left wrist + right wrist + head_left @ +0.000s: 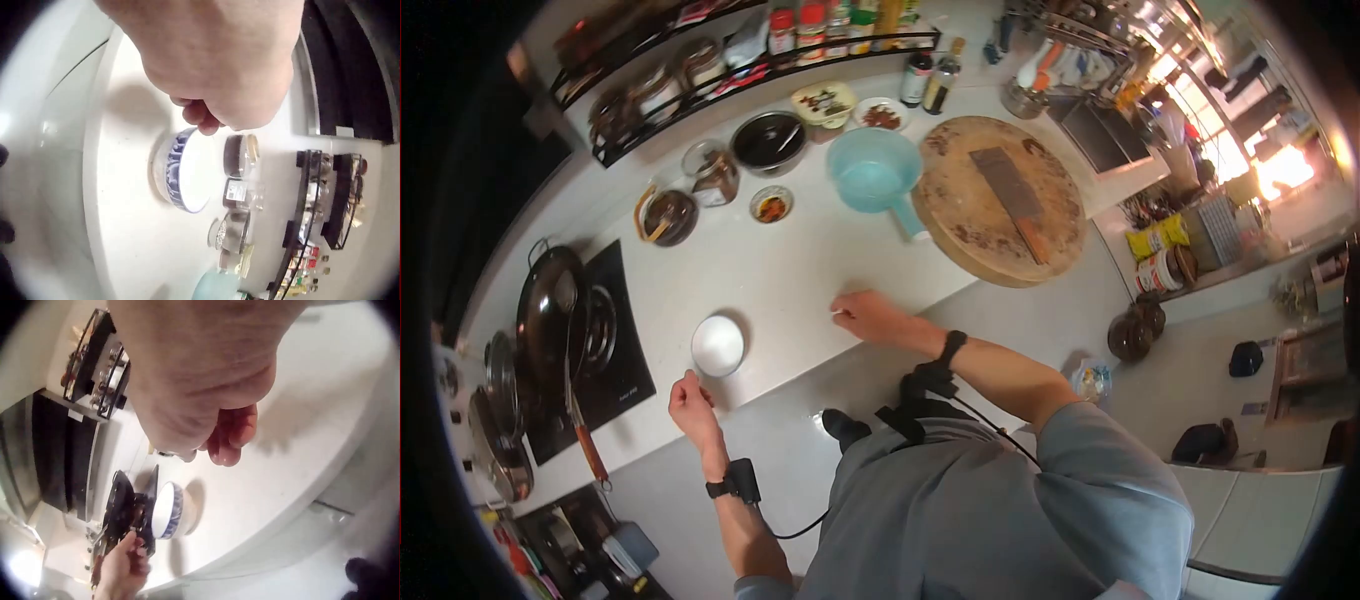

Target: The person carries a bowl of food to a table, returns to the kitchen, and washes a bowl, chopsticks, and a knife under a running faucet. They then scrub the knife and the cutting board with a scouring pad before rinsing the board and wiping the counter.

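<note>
A white bowl [719, 346] with a blue pattern outside, plain in the left wrist view [180, 172], stands upright near the counter's front edge. Just in front of it is my left hand [693, 405], fingers loosely curled, apart from the bowl, with nothing visible in them. My right hand [872, 318] hovers over the front of the counter, right of the bowl, its fingers [230, 439] bent inward. A tiny pale spot shows at its fingertips in the head view; whether that is a held thing, I cannot tell.
A wok [550, 310] and ladle lie on the left by the black hob [622, 345]. Behind are a dark pot [770, 143], jars and a small sauce dish [771, 204]. A blue dipper [874, 170] touches a round board [960, 215] bearing a cleaver [1008, 188].
</note>
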`<state>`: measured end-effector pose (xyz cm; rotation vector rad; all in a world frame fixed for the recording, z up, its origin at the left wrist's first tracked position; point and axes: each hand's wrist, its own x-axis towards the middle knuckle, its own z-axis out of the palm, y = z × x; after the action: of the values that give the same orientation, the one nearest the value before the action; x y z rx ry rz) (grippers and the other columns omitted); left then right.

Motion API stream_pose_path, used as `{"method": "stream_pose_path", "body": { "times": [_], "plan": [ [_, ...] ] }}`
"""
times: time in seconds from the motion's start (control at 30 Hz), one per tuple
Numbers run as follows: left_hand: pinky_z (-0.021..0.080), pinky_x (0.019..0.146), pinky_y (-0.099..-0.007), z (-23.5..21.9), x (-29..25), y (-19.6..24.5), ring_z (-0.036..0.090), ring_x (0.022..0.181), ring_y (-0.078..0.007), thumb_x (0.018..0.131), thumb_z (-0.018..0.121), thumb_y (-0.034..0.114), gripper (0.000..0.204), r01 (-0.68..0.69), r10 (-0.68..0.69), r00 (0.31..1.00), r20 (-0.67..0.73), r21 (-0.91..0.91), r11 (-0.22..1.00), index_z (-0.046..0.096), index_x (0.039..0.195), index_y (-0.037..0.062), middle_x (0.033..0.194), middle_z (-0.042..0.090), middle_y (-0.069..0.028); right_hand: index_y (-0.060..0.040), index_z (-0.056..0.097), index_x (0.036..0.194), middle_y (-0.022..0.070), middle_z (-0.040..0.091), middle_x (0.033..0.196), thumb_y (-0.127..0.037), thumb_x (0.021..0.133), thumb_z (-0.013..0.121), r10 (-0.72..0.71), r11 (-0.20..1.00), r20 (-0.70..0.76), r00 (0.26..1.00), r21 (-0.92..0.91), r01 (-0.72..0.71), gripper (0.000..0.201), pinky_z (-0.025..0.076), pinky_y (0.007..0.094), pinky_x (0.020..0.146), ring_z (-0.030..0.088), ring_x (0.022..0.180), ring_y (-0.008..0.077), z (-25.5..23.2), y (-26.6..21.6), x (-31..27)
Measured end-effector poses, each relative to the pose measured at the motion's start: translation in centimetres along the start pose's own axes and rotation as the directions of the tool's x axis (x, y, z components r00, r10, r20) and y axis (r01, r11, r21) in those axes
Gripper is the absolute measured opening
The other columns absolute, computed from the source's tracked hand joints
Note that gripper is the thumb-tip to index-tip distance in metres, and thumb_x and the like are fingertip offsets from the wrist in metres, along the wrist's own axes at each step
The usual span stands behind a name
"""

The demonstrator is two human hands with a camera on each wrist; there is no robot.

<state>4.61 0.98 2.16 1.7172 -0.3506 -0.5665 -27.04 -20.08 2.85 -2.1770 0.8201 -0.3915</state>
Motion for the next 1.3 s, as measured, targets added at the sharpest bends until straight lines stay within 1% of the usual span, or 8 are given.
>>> {"method": "stream_pose_path", "body": {
  "times": [0.2,0.37,0.6,0.9,0.93,0.97,1.03,1.3],
  "plan": [
    [0.037,0.051,-0.0240,10.5,-4.3,4.9,0.049,0.057,-0.0063,0.099,0.066,0.026,0.025,-0.157,0.121,0.950,0.288,0.105,0.982,0.069,0.089,0.0032,0.065,0.058,-0.0006,-0.0045,0.067,0.105,0.0176,0.067,0.100,-0.021,0.092,0.065,0.043,0.959,-0.246,0.968,-0.263,-0.109,0.021,0.053,0.0499,0.084,0.066,0.092,0.0404,-10.7,7.2,-9.4],
    [0.048,0.056,-0.0240,26.6,-12.5,7.3,0.059,0.061,-0.0078,0.097,0.067,0.020,0.019,-0.181,0.052,0.796,0.603,0.154,0.971,0.072,0.100,0.0024,0.070,0.065,-0.0018,-0.0024,0.065,0.105,0.0165,0.058,0.110,-0.021,0.088,0.071,-0.074,0.656,-0.608,0.790,-0.627,-0.421,0.026,0.052,0.0466,0.089,0.060,0.103,0.0361,-21.8,14.0,-15.1],
    [0.051,0.057,-0.0258,49.1,-25.3,7.2,0.063,0.064,-0.0105,0.098,0.067,0.020,0.019,-0.198,-0.054,0.583,0.811,0.206,0.958,0.071,0.102,0.0023,0.076,0.069,-0.0031,-0.0012,0.061,0.119,0.0181,0.061,0.110,-0.025,0.085,0.073,0.211,0.752,-0.548,0.809,-0.438,-0.493,0.043,0.055,0.0483,0.085,0.064,0.101,0.0380,-28.6,23.6,-18.9],
    [0.057,0.063,-0.0291,64.7,-32.9,6.1,0.069,0.075,-0.0161,0.104,0.061,0.038,0.037,0.420,-0.339,0.448,0.827,0.141,0.897,0.067,0.105,0.0014,0.090,0.071,-0.0068,0.0006,0.070,0.096,0.0233,0.071,0.101,-0.038,0.076,0.073,0.357,0.921,-0.189,0.915,-0.094,-0.378,0.044,0.055,0.0480,0.087,0.068,0.099,0.0396,-38.9,25.9,-23.3],
    [0.057,0.068,-0.0304,65.5,-33.6,6.5,0.070,0.081,-0.0162,0.104,0.063,0.031,0.029,0.546,-0.274,0.315,0.909,0.063,0.836,0.067,0.107,0.0022,0.094,0.071,-0.0062,0.0006,0.070,0.096,0.0233,0.071,0.101,-0.038,0.076,0.073,0.365,0.918,-0.200,0.909,-0.088,-0.388,0.044,0.055,0.0480,0.087,0.068,0.099,0.0396,-39.3,26.9,-23.7],
    [0.057,0.068,-0.0304,66.7,-34.7,6.6,0.070,0.081,-0.0162,0.104,0.063,0.031,0.029,0.543,-0.276,0.301,0.913,0.073,0.836,0.067,0.107,0.0022,0.094,0.071,-0.0062,-0.0005,0.070,0.097,0.0227,0.070,0.099,-0.038,0.077,0.073,0.291,0.949,-0.213,0.933,-0.061,-0.310,0.043,0.054,0.0474,0.087,0.068,0.098,0.0397,-40.0,28.0,-24.2],
    [0.056,0.076,-0.0309,69.4,-37.5,7.1,0.069,0.087,-0.0161,0.102,0.066,0.022,0.022,0.544,-0.252,0.486,0.837,-0.064,0.837,0.066,0.111,0.0021,0.098,0.071,-0.0057,-0.0017,0.070,0.098,0.0220,0.070,0.098,-0.038,0.078,0.073,0.230,0.969,-0.239,0.943,-0.035,-0.245,0.042,0.054,0.0469,0.087,0.068,0.097,0.0398,-42.2,30.0,-25.4],
    [0.056,0.083,-0.0337,83.5,-42.4,13.4,0.067,0.093,-0.0168,0.100,0.064,0.007,0.020,0.388,-0.056,0.457,0.888,-0.143,0.910,0.060,0.119,0.0038,0.105,0.069,-0.0070,-0.0016,0.065,0.108,0.0194,0.069,0.097,-0.034,0.089,0.072,0.091,0.974,-0.110,0.990,0.218,-0.065,0.038,0.054,0.0469,0.081,0.067,0.092,0.0388,-58.5,35.9,-30.0]
  ]
}}
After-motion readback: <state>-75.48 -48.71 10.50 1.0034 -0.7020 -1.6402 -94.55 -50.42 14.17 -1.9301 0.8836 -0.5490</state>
